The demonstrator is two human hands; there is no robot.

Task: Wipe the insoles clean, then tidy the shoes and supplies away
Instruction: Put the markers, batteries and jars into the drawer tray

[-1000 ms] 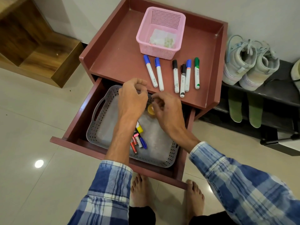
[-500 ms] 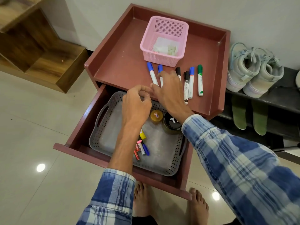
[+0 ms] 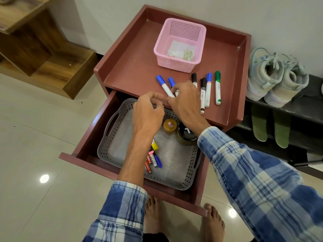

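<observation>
On the table (image 3: pixel 132 67), toward its back: a pink basket (image 3: pixel 176 64) with white scraps inside. Along the table's front edge, a loose row of markers: a first blue marker (image 3: pixel 163 85), a second blue marker (image 3: pixel 171 82), two black ones (image 3: pixel 194 79) (image 3: pixel 203 95), another blue (image 3: pixel 208 91) and a green marker (image 3: pixel 217 88).

Right hand (image 3: pixel 185 102) over that front edge, fingers curled round the second blue marker, most of the barrel hidden beneath them. Impossible to tell whether lifted off the table or not.

Left hand (image 3: pixel 148 112) just beside it, above the back of the table's open drawer (image 3: pixel 90 130), fingers curled, thumb and forefinger tips together. No telling whether anything sits pinched between them.

Inside the drawer, a grey tray (image 3: pixel 122 130) with an orange-lidded jar (image 3: pixel 169 125), a dark-lidded jar (image 3: pixel 187 132) and a small cluster of short pens (image 3: pixel 153 159).

Right of the table, a dark shoe rack (image 3: pixel 297 110): a pair of pale shoes (image 3: pixel 265 75) side by side on the top shelf, two green insoles (image 3: pixel 259 126) standing on the shelf beneath.

Below the table's drawer, bare feet (image 3: pixel 152 215) on the tiled floor.
</observation>
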